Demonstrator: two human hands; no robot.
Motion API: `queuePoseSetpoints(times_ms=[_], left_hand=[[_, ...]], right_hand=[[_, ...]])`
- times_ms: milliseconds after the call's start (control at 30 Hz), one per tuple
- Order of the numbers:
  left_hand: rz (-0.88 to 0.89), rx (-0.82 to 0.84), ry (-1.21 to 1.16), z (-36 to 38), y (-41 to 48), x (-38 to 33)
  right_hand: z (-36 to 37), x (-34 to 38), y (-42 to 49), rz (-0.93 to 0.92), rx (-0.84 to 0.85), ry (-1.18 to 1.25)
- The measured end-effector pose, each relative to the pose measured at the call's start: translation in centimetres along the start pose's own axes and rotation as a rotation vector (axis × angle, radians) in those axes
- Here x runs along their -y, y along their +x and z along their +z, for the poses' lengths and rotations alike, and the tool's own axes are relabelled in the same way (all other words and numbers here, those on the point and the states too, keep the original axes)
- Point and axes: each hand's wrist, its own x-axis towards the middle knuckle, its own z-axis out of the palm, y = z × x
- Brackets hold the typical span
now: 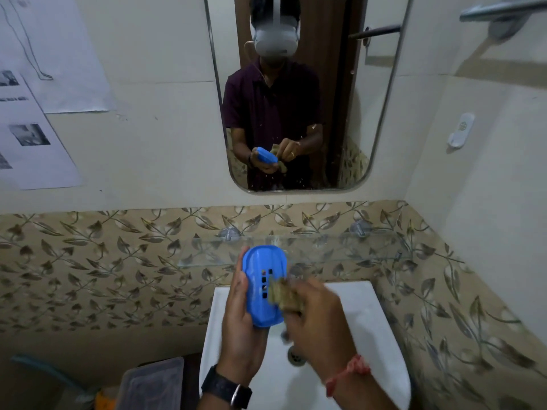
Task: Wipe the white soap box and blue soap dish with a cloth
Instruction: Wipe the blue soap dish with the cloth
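My left hand [241, 327] holds the blue soap dish [262, 266] upright above the sink, gripping its left edge and bottom. The dish's inside, with several drain slots, faces me. My right hand [318, 324] presses a brownish cloth [285, 294] against the dish's lower right part; the hand is blurred. The white soap box is not visible in this view.
A white sink [367, 315] with a drain [296, 356] lies below my hands. A glass shelf [340, 247] runs along the leaf-patterned tiles behind. A mirror [325, 69] hangs above. A translucent plastic container [151, 386] sits at the lower left. Paper sheets [38, 128] are stuck on the left wall.
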Motion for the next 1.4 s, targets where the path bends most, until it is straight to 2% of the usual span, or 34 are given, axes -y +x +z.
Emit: queuePoseSetpoints(times_ms=[67, 300, 433, 533, 600, 767, 867, 967, 1067, 1200, 1400], left_hand=[[-0.003, -0.022, -0.04, 0.3, 0.5, -0.3], [-0.085, 0.043, -0.083, 1.7, -0.4, 0.9], [-0.064, 0.025, -0.075, 1.6, 0.1, 0.9], [-0.063, 0.006, -0.115, 1.5, 0.7, 0.4], [-0.103, 0.0, -0.146, 1.4, 0.7, 0.5], [-0.205, 0.013, -0.252, 2.0, -0.2, 1.6], [-0.25, 0.047, -0.339, 2.1, -0.3, 1.5], [-0.248, 0.008, -0.327, 1.9, -0.2, 1.3], [-0.233, -0.063, -0.314, 1.3, 0.0, 1.2], [-0.199, -0.049, -0.335, 0.3, 0.3, 1.0], [-0.257, -0.06, -0.33, 0.7, -0.6, 0.7]], right_hand=[[0.2, 0.2, -2.5, 0.026, 0.034, 0.027], [-1.9, 0.2, 3.7, 0.003, -0.181, -0.028], [-1.5, -0.8, 2.1, -0.057, -0.154, -0.059], [-0.9, -0.8, -2.4, -0.037, -0.039, -0.002], [-0.9, -1.1, -3.1, -0.065, -0.019, -0.003], [-2.6, -0.5, 2.8, -0.059, -0.194, -0.032], [-2.7, 0.6, 3.9, -0.14, -0.173, -0.028], [-1.3, 1.2, 2.1, -0.24, -0.141, 0.024], [-0.4, 1.0, -0.3, -0.254, 0.027, 0.084], [-0.4, 0.7, -2.4, -0.288, 0.173, 0.043], [-1.2, 3.1, 3.4, -0.25, -0.012, -0.015]])
